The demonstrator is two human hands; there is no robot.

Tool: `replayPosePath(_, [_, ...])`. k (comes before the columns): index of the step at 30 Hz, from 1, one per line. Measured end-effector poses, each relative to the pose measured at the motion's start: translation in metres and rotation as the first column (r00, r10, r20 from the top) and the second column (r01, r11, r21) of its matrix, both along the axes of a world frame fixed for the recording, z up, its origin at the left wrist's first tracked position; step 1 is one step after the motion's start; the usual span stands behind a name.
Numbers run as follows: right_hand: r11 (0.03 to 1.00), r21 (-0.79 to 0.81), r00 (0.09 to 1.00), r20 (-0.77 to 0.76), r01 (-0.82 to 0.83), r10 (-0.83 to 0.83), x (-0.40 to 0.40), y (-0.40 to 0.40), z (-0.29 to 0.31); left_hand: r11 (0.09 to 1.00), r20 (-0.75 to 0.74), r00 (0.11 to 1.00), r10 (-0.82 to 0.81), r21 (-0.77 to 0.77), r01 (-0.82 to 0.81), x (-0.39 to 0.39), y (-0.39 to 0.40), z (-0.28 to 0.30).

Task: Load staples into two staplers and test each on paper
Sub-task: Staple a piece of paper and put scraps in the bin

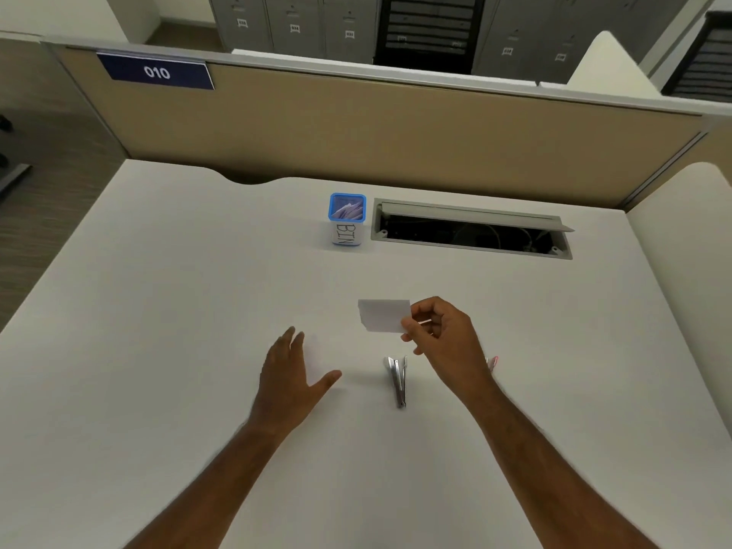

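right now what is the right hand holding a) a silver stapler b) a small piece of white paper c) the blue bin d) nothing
b: the right hand pinches a small piece of white paper above the desk, while the silver stapler lies untouched below it.

We find open desk (158, 311) left of the stapler (398, 380); blue bin (347, 219) and cable hatch (471, 231) obstruct the rear.
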State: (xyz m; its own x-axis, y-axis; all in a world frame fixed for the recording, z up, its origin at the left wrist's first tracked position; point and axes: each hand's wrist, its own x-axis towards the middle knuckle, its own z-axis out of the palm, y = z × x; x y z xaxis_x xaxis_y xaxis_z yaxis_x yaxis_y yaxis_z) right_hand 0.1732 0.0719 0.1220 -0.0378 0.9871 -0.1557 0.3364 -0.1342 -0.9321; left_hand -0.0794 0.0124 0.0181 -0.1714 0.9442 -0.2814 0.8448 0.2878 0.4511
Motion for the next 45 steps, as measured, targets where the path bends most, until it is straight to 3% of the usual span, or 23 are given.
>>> replayPosePath(7, [0.999, -0.037, 0.996, 0.077, -0.038, 0.041, -0.003, 0.031, -0.027, 0.993, -0.163, 0.98, -0.113, 0.01, 0.116, -0.026, 0.019, -0.043])
replayPosePath(23, [0.933, 0.288, 0.917, 0.387, -0.216, 0.093, -0.047, 0.224, -0.011, 0.979, -0.263, 0.953, -0.154, 0.088, 0.182, -0.029, 0.015, -0.068])
replayPosePath(28, [0.889, 0.312, 0.817, 0.566, -0.336, 0.111, -0.063, 0.265, -0.002, 0.979, -0.268, 0.951, -0.153, 0.088, 0.182, -0.029, 0.015, -0.07])
replayPosePath(34, [0.824, 0.266, 0.625, 0.77, -0.5, 0.131, -0.084, 0.285, -0.001, 0.981, -0.261, 0.955, -0.141, 0.095, 0.171, -0.029, 0.015, -0.071])
replayPosePath(40, [0.813, 0.162, 0.492, 0.854, -0.559, 0.168, -0.094, 0.297, -0.001, 0.981, -0.262, 0.955, -0.138, 0.094, 0.168, -0.029, 0.014, -0.07])
replayPosePath(45, [0.812, 0.08, 0.439, 0.869, -0.579, 0.227, -0.105, 0.305, -0.006, 0.979, -0.241, 0.962, -0.131, 0.119, 0.163, -0.029, 0.014, -0.072])
